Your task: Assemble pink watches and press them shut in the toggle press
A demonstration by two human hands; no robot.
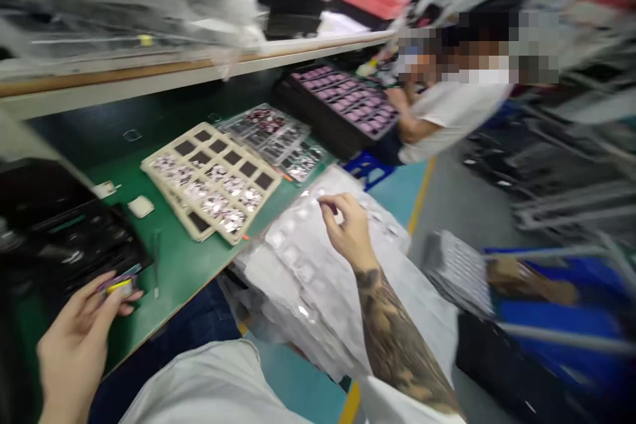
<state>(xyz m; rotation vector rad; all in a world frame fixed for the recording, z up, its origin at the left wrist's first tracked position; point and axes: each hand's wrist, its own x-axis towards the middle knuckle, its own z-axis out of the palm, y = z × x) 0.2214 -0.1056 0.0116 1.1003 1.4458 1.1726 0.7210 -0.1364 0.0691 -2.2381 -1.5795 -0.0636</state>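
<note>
My left hand point(92, 324) is closed on a small purple and yellow part point(119, 286) at the lower left, over the front edge of the green table point(183, 291). My right hand point(345, 222) is over a stack of white trays point(293, 271) with rounded pockets. Its thumb and index finger are pinched together; whatever may be between them is too blurred to make out. Beige trays point(213, 182) holding shiny pinkish pieces lie on the table between my hands. Tweezers point(156, 265) rest on the table to the right of my left hand.
A black fixture point(74, 238) stands at the left. Behind the beige trays are clear trays point(278, 136) and a black tray of pink parts point(342, 99). A shelf edge point(199, 73) crosses above the table. A person in white point(457, 112) works at the back right.
</note>
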